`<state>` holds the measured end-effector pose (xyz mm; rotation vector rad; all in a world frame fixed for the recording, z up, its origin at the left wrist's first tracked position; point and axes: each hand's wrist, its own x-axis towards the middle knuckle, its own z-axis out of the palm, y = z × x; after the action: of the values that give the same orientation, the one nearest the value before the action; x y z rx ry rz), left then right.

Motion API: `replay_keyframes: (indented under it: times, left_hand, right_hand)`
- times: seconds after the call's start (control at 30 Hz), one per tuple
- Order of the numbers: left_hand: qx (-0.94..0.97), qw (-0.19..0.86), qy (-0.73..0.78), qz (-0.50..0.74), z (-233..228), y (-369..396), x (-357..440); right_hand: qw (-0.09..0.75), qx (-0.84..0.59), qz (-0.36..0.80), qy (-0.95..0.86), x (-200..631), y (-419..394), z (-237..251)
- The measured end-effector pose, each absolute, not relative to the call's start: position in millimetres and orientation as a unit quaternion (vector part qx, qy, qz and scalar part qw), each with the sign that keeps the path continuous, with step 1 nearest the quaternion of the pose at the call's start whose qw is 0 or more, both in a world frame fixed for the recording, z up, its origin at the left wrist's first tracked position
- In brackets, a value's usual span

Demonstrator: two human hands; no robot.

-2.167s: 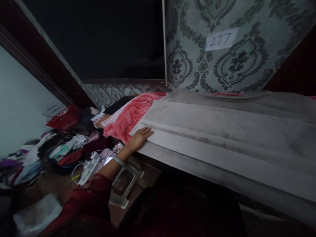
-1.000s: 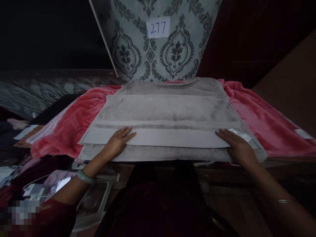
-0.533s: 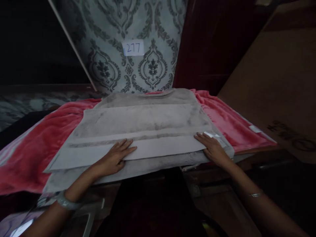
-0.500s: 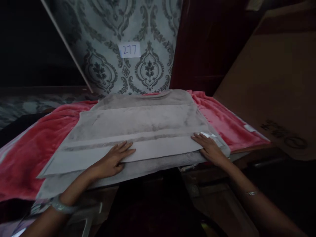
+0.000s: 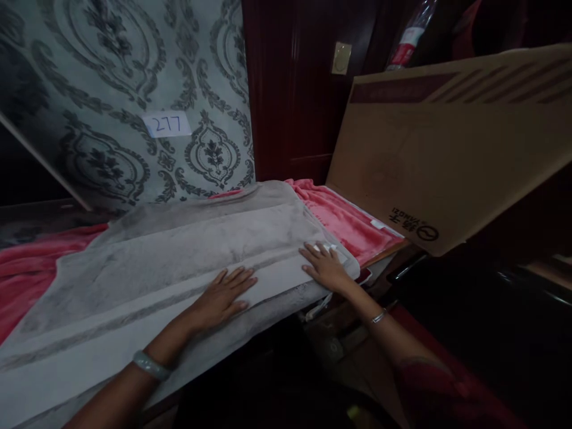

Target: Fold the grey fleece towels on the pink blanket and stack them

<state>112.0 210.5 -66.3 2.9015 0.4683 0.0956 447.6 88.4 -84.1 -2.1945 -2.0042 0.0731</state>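
A grey folded towel (image 5: 170, 250) lies spread on a pink fleece blanket (image 5: 348, 220) over a table. My left hand (image 5: 223, 298) rests flat on the towel's pale near band, fingers apart, a green bangle on the wrist. My right hand (image 5: 324, 267) lies flat on the towel's right near corner, beside a small white label (image 5: 328, 247). Neither hand holds anything.
A large cardboard box (image 5: 447, 149) leans at the right, over the blanket's edge. Patterned wallpaper with a paper tag reading 277 (image 5: 166, 125) stands behind the table. A dark wooden door (image 5: 304, 89) is at the back middle.
The view has swung right, bringing the cardboard box into sight. Both hands stay flat on the towel; the right hand now sits closer to the left one at the towel's right corner.
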Motion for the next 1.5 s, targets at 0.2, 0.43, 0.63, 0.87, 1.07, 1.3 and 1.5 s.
replay_keyframes:
  times: [0.2, 0.43, 0.63, 0.87, 1.07, 1.3, 1.5]
  left_hand:
    - [0.972, 0.048, 0.218, 0.077, -78.3, 218.3, 98.1]
    - [0.967, 0.073, 0.234, 0.064, -71.7, 201.6, 99.8]
    - [0.967, 0.102, 0.229, 0.046, -64.3, 195.0, 97.1]
    - [0.976, 0.108, 0.19, 0.025, -62.1, 199.1, 93.4]
    - [0.992, 0.095, 0.076, 0.017, -56.3, 215.9, 105.9]
    - [0.951, -0.016, 0.129, 0.282, -77.8, 244.1, 103.8]
    - [0.937, -0.048, 0.137, 0.319, -85.4, 246.7, 98.6]
  right_hand:
    - [0.081, -0.784, -0.045, -0.614, 474.6, 78.1, -99.1]
    - [0.211, -0.692, -0.042, -0.689, 430.7, 110.7, -76.4]
    - [0.3, -0.568, -0.008, -0.767, 389.4, 132.6, -102.3]
    - [0.269, -0.56, -0.042, -0.783, 392.4, 130.8, -109.5]
    - [0.211, -0.487, 0.029, -0.847, 355.8, 156.9, -71.6]
    - [0.356, -0.356, 0.123, -0.855, 319.4, 225.9, -71.2]
    - [0.262, -0.338, 0.102, -0.898, 300.7, 251.0, -87.1]
